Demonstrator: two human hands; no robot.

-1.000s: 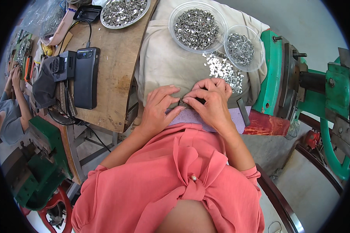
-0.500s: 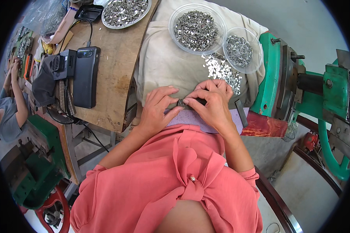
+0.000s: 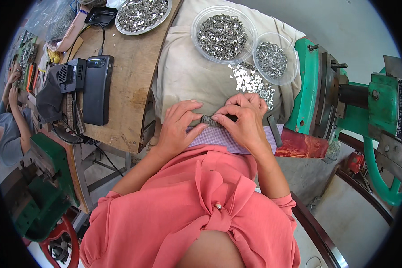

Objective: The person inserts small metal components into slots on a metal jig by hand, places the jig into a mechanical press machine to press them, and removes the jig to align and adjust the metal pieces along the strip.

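Look, the little dark bumpy strip (image 3: 208,120) lies between our left hand (image 3: 177,123) and our right hand (image 3: 242,117), near the front edge of the beige cloth (image 3: 176,76), its long way going left to right. Our right hand pinches its right end; our left curls close by its left end, but we can't tell if it grips.

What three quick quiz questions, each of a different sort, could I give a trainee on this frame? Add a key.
1. True or false: the black power bank lies on the wooden table.
2. Which lies between the person's left hand and right hand? A) a pair of scissors; B) a dark ridged block; C) a drinking cup.
3. How many clear round tubs stand on the light cloth?

Key: 1. True. 2. B. 3. Two.
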